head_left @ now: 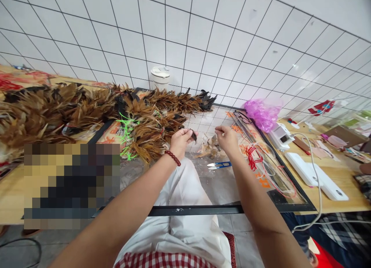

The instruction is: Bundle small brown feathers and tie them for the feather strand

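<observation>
My left hand (181,141), with a dark red bead bracelet (173,158) at the wrist, pinches a small dark feather (194,135) between thumb and fingers. Just across from it, my right hand (227,137) is closed in a pinch; whatever is in its fingertips is too small to make out. Loose pale feather scraps (211,147) lie between the two hands on a clear, black-framed panel (199,210). Blue-handled thread snips (219,165) rest below my right hand, blades pointing left. Left of my left hand spreads a heap of brown feathers (150,134).
More brown feathers (52,109) cover the table's left. Green strings (127,134) hang by the heap. At right are red cords (253,157), a pink plastic bag (263,113), glasses (242,117), a power strip (279,136) and white devices (315,177). A lidded cup (160,75) stands by the tiled wall.
</observation>
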`<state>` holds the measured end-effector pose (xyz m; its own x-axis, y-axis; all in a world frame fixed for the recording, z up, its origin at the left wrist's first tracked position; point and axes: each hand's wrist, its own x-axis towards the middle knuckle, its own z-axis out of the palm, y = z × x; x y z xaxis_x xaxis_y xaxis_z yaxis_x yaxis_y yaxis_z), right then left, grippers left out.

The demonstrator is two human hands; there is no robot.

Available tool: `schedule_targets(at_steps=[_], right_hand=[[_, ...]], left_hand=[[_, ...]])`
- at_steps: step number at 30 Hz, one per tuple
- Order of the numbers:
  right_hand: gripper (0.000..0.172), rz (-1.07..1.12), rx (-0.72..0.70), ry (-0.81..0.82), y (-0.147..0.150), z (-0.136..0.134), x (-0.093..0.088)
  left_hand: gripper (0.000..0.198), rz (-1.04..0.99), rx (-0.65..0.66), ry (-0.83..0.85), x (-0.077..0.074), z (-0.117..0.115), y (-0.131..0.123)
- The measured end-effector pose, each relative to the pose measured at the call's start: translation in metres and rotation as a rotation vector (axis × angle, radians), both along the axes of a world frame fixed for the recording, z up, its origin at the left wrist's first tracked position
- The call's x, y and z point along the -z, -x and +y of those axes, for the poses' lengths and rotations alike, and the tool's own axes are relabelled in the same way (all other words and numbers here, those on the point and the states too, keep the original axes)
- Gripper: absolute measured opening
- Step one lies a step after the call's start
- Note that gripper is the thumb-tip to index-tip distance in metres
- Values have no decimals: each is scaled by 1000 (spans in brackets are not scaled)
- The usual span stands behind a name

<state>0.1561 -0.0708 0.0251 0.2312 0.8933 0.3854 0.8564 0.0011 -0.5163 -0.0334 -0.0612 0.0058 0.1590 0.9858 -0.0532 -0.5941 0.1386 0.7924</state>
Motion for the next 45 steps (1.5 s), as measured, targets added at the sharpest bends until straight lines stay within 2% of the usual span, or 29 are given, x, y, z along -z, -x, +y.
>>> schedule_targets(at_steps=[5,12,14,19,22,28,30,32,35,38,41,45], right_hand=[[28,-171,-5,223,-4,4,10],[24,-414,-79,298,19,15,12],[24,-398,-74,289,22,14,10],[25,-105,-140,105,27,6,2],[25,-79,-132,46,29,2,0],[21,-293,-105,249,26,7,10],[19,-295,-109,250,24,10,13],[17,-152,-105,232,21,11,14],[19,324,-159,199,18,9,12],[31,734,-295,202,20,3,7],[35,880,-389,252,29,-5,1],[33,903,-430,301,39,-10,-2]], left_hand=[[22,32,-13,41,-3,-2,-2],[23,95,-6,21,-1,-2,-3],[24,101,5,6,0,-2,-3],[26,114,3,-12,1,-2,-4],[27,89,-30,-6,2,-2,-5],[26,23,-60,32,4,1,-4],[25,20,-55,32,4,1,-4],[25,18,-55,36,4,2,-3],[25,13,-61,45,3,1,-4],[28,10,-69,40,3,0,-5],[30,9,-71,34,3,-1,-7],[28,15,-89,50,4,1,-7]])
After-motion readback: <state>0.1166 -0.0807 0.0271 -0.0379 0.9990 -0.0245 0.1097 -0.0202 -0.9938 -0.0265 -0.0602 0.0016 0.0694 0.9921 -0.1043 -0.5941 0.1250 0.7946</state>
